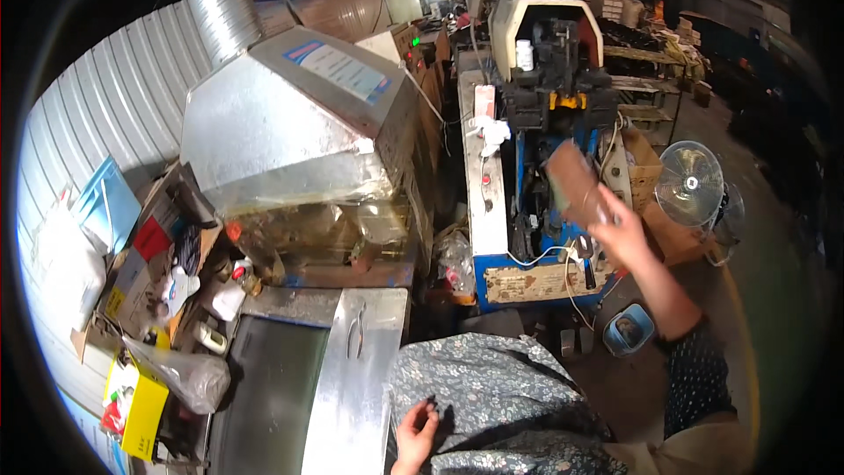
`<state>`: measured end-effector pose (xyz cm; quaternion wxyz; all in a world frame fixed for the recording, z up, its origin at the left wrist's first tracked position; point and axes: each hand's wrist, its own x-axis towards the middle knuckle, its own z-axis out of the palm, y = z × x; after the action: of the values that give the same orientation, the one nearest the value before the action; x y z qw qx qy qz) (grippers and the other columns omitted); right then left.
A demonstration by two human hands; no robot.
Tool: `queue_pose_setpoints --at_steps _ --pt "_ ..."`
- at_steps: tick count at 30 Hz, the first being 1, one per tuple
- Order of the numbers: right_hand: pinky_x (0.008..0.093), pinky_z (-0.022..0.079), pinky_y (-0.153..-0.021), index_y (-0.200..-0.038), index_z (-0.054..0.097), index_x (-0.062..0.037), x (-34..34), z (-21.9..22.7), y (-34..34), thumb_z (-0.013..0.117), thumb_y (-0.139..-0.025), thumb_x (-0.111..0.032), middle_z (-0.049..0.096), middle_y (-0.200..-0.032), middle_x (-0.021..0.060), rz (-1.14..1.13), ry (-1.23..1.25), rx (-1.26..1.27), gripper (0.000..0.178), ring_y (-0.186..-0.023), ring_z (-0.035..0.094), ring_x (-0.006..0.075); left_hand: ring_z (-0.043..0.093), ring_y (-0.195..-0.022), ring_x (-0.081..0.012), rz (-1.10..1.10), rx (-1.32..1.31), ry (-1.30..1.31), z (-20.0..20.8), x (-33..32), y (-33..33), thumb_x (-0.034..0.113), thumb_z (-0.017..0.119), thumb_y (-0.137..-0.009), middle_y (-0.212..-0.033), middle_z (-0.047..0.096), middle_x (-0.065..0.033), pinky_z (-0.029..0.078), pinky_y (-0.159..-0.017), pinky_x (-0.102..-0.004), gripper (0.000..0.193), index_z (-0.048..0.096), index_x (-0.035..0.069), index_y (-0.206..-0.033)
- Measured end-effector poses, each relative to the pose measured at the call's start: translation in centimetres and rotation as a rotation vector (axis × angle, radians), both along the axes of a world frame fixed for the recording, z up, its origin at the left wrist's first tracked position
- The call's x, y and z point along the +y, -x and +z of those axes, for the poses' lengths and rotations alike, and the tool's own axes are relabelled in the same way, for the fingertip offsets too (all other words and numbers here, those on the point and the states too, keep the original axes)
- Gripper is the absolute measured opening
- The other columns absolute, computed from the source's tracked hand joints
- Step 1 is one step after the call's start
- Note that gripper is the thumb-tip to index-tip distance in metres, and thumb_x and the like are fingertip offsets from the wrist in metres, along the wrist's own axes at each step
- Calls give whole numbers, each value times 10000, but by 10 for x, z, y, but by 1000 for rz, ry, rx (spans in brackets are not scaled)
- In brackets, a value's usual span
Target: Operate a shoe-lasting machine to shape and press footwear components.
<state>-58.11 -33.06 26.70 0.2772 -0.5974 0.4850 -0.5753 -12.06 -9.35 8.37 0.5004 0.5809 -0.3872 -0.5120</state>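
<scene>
My right hand (620, 229) is raised ahead of the machine, its fingers closed on a brown, flat, elongated piece (576, 183). Motion smears that piece, so its kind is unclear. Just behind it stands a blue and black machine (563, 84) with a yellow part in its middle. My left hand (417, 435) is low over the flowered dark apron (492, 378), its fingers curled together. A small dark spot shows at those fingertips, too small to name. Beside the left hand, a pair of metal pliers or tongs (356, 334) lies on a shiny metal plate (334, 405).
A dark conveyor belt (268, 387) runs under a metal hood (281, 114) at the left. Cluttered boxes and a yellow carton (141, 409) stand beside it. A fan (692, 178) and a blue basin (629, 330) are at the right. A white cable (545, 257) hangs across the machine front.
</scene>
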Motion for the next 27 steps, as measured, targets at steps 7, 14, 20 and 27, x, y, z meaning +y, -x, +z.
queue_pose_setpoints --at_steps 7,14,20,27 --pt "446 395 -1100 -1455 552 -302 -145 35 62 757 -705 -322 570 -1375 164 -648 -212 615 778 -1268 513 419 676 -755 -310 -206 -837 415 -29 7 20 192 634 -975 -886 691 -169 518 -683 -405 288 690 47 -1218" --pt "445 368 -1128 -1442 566 -329 -170 27 69 774 -687 -366 577 -1384 145 -633 -394 590 784 -1284 498 412 667 -821 -399 -53 -744 245 -10 -16 32 155 627 -935 -910 693 -198 526 -742 -449 155 705 39 -1002" --pt "440 431 -1072 -1383 625 -212 -147 23 80 745 -697 -298 588 -1372 212 -522 -315 246 701 -1223 567 417 661 -824 -413 -103 -810 197 4 -23 40 181 614 -941 -880 693 -202 520 -730 -463 172 710 45 -986" --pt "441 442 -1056 -1315 682 -257 -158 41 82 750 -666 -333 595 -1346 226 -487 3 642 657 -1245 553 400 665 -818 -420 -112 -921 247 -6 -53 51 236 616 -954 -887 702 -209 526 -725 -464 204 728 66 -969"
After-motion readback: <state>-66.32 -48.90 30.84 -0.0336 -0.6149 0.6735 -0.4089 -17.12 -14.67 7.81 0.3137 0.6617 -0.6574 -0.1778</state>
